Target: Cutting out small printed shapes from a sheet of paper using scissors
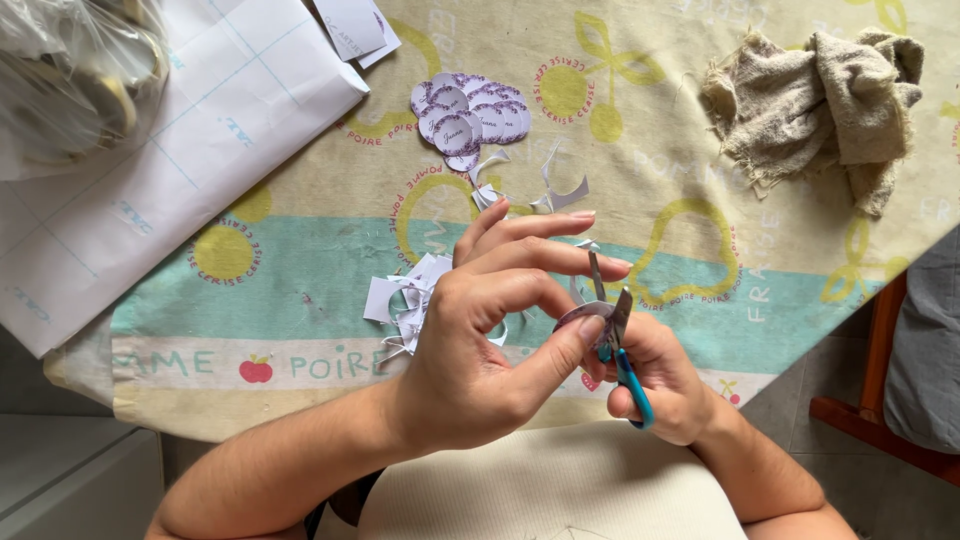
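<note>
The left hand [480, 340] is pinching a small paper circle [583, 314] by its edge, above the table edge. The right hand [655, 385] is squeezing blue scissors [612, 330], cutting around it. The paper looks thin, light and bendy.

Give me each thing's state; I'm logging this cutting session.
Scissors: blades open, held in right hand.
Paper piece: pinched by left hand, partly cut.
Cut round labels: piled flat.
Paper scraps: curled, loose.
Cloth: crumpled.
Plastic bag: whether shut, unclear.
</note>
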